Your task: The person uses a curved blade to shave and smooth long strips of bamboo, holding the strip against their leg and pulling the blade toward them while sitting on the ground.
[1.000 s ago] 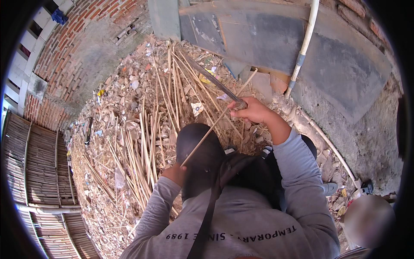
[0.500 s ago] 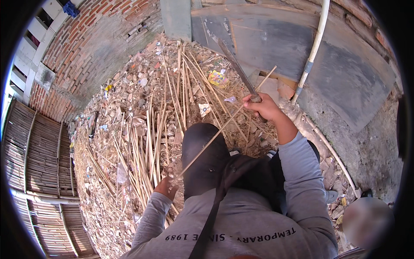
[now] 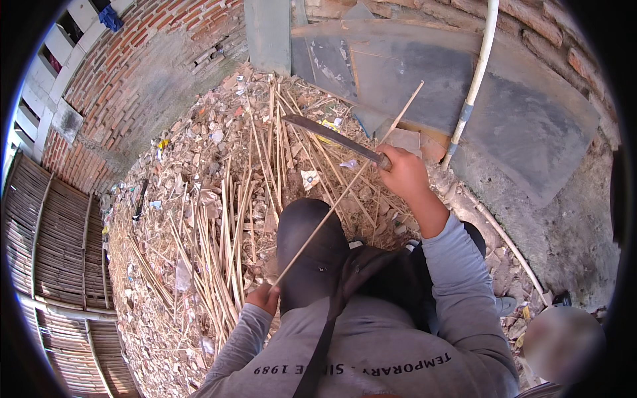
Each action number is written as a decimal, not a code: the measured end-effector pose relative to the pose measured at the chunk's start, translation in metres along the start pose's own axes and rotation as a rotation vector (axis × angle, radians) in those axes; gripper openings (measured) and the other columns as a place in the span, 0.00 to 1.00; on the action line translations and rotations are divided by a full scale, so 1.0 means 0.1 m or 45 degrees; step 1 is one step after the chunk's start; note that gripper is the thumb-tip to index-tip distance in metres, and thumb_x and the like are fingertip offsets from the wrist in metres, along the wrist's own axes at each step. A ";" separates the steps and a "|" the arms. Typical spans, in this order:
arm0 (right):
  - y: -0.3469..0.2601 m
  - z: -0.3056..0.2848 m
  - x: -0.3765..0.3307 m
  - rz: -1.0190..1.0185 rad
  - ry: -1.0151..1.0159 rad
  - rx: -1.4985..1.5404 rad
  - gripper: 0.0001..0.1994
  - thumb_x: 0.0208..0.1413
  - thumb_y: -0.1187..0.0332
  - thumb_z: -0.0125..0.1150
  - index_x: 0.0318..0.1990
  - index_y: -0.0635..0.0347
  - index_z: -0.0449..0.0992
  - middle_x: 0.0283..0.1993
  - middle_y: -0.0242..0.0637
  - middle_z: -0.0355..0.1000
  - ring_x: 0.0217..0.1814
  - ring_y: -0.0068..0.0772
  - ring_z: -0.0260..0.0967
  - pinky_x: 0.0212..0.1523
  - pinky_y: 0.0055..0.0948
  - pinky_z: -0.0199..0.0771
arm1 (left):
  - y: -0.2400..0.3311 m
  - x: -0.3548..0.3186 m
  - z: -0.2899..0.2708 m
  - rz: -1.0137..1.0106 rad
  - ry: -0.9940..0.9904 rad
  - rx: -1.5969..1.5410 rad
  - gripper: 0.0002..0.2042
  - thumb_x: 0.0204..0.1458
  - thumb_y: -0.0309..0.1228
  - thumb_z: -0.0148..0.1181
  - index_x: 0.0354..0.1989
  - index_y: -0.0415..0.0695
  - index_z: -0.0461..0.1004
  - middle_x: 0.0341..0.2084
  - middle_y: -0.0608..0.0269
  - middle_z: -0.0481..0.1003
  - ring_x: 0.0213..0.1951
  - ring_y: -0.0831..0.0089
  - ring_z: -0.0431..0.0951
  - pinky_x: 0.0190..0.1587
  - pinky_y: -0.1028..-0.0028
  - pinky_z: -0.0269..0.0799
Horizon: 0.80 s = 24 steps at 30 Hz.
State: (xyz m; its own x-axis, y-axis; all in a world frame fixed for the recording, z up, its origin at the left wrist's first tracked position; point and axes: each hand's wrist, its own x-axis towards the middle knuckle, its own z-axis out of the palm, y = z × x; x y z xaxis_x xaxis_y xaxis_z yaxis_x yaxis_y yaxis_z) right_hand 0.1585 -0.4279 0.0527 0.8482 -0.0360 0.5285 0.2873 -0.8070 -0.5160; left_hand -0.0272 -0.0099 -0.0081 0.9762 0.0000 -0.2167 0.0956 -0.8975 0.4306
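Note:
My left hand (image 3: pixel 263 298) is closed on the lower end of a long, thin bamboo strip (image 3: pixel 318 227), beside my knee. The strip slants up to the right over the dark trouser leg, and its far end stands free beyond my right hand. My right hand (image 3: pixel 403 174) grips the handle of a machete (image 3: pixel 335 138), whose long dark blade points to the left. Near the handle the blade crosses the strip; whether they touch I cannot tell.
Several loose bamboo strips (image 3: pixel 229 232) lie on rubble-strewn ground (image 3: pixel 159 199) ahead and to the left. Dark panels (image 3: pixel 424 73) lean against the wall, with a white pipe (image 3: pixel 475 86) in front. A woven bamboo fence (image 3: pixel 60 245) stands at the left.
The machete has swung down to the left, its blade now flatter across the strip. My left hand, its fingers apart before, has closed on the strip's lower end.

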 end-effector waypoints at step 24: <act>0.18 0.42 -0.06 0.030 -1.213 0.003 0.11 0.41 0.63 0.62 0.33 0.56 0.78 0.30 0.45 0.74 0.37 0.48 0.74 0.38 0.46 0.73 | 0.26 0.42 0.14 -0.004 0.083 0.253 0.17 0.58 0.43 0.48 0.31 0.40 0.72 0.21 0.41 0.75 0.28 0.41 0.77 0.33 0.49 0.71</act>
State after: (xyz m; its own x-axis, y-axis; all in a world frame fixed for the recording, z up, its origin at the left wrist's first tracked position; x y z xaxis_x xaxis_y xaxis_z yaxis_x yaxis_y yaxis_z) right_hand 0.1776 -0.4172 0.0121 0.8596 0.4441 -0.2527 0.2655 -0.8108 -0.5216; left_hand 0.0138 -0.0392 -0.0179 0.9872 0.0256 -0.1574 0.0645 -0.9667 0.2475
